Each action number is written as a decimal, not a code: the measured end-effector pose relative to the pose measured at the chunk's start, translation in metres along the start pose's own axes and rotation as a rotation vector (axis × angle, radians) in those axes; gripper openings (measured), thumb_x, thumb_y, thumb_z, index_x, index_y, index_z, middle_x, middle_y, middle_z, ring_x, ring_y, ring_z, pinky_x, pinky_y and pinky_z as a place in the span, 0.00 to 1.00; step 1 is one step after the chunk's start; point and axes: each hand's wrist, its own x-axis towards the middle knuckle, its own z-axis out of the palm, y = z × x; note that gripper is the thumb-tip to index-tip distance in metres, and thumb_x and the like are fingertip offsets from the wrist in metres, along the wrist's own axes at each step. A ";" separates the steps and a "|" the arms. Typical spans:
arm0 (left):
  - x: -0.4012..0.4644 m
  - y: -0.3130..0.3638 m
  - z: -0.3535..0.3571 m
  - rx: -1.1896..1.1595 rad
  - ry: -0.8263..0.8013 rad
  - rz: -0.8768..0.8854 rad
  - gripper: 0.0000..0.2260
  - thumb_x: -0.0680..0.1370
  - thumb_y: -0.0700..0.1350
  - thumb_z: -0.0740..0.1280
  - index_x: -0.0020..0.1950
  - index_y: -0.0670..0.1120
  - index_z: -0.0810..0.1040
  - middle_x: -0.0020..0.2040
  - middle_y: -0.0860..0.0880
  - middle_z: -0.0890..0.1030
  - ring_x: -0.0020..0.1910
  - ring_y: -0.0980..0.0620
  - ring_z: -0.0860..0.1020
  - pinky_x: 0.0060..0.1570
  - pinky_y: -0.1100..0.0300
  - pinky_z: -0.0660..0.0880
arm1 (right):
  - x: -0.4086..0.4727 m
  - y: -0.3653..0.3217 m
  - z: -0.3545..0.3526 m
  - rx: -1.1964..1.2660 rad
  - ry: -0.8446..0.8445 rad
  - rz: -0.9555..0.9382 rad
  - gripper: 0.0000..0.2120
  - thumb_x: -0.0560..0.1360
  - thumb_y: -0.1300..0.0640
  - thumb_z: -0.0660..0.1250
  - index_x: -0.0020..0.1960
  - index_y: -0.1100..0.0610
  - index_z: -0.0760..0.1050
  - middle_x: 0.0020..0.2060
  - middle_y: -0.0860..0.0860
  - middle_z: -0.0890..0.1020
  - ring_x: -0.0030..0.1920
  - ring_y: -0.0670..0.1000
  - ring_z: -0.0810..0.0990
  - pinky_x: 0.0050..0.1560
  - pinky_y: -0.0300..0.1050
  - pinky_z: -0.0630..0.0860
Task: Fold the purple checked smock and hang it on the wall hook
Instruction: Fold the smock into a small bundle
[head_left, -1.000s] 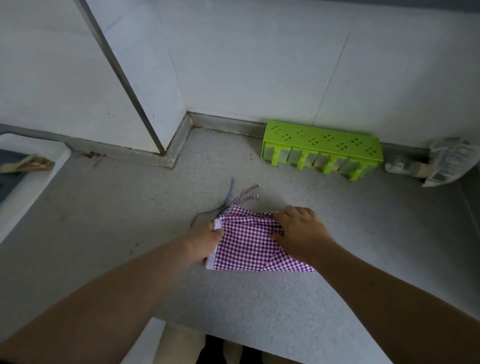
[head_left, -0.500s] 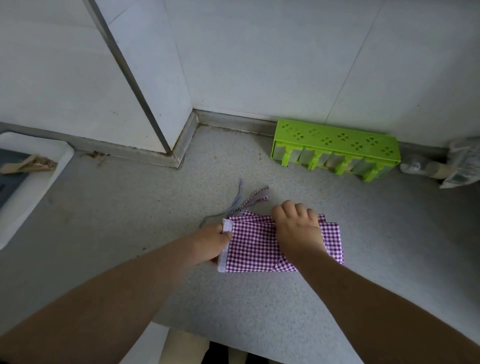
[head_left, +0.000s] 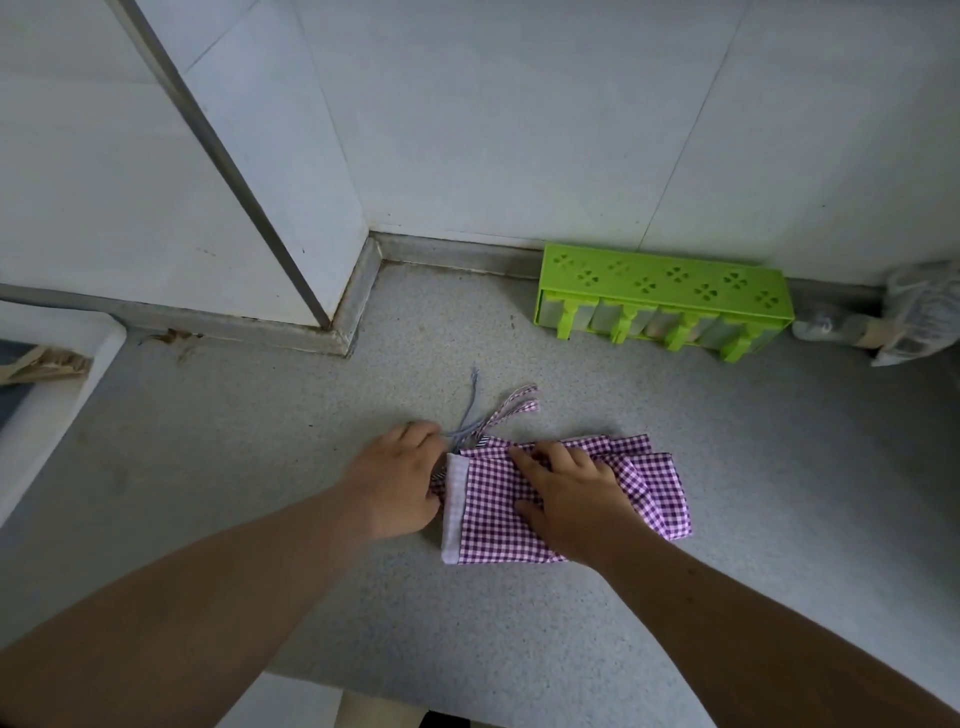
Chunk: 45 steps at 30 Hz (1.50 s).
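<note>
The purple checked smock (head_left: 488, 525) lies folded into a small bundle on the grey speckled counter (head_left: 260, 467). It has a white band along its left edge, and its ties (head_left: 511, 402) trail toward the wall. My left hand (head_left: 397, 480) is at the left edge, with thumb and curled fingers pinching the cloth near the ties. My right hand (head_left: 569, 496) lies flat on top of the bundle, fingers spread, pressing it down. Loose folds stick out to the right of that hand. No wall hook is in view.
A bright green plastic rack (head_left: 660, 291) stands against the tiled back wall. A crumpled white bag with a bottle (head_left: 909, 317) lies at the far right. A white tray (head_left: 47, 405) sits at the left edge. A wall corner with a metal strip (head_left: 311, 291) juts out.
My right hand slid from the bundle's right side to its middle and flattened on it, uncovering folds on the right. My left hand stayed at the left edge.
</note>
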 end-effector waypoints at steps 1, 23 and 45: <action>0.002 -0.004 -0.002 -0.031 -0.021 0.039 0.30 0.79 0.50 0.68 0.80 0.53 0.62 0.82 0.52 0.61 0.80 0.48 0.61 0.79 0.47 0.62 | 0.001 0.000 -0.001 0.030 -0.012 0.011 0.34 0.80 0.33 0.55 0.82 0.38 0.48 0.79 0.46 0.59 0.78 0.54 0.58 0.77 0.63 0.57; 0.021 -0.008 -0.015 0.158 0.280 0.536 0.24 0.84 0.61 0.56 0.76 0.51 0.67 0.75 0.48 0.69 0.73 0.47 0.69 0.76 0.47 0.67 | 0.010 -0.004 -0.002 0.126 -0.043 0.166 0.36 0.79 0.31 0.56 0.81 0.34 0.43 0.79 0.48 0.57 0.77 0.58 0.58 0.76 0.63 0.57; 0.043 0.019 0.054 0.085 0.380 0.364 0.29 0.75 0.63 0.65 0.67 0.45 0.79 0.65 0.44 0.77 0.57 0.44 0.80 0.56 0.51 0.81 | 0.065 -0.019 -0.036 -0.069 0.142 -0.109 0.16 0.81 0.56 0.64 0.69 0.49 0.72 0.60 0.52 0.69 0.54 0.57 0.80 0.51 0.55 0.82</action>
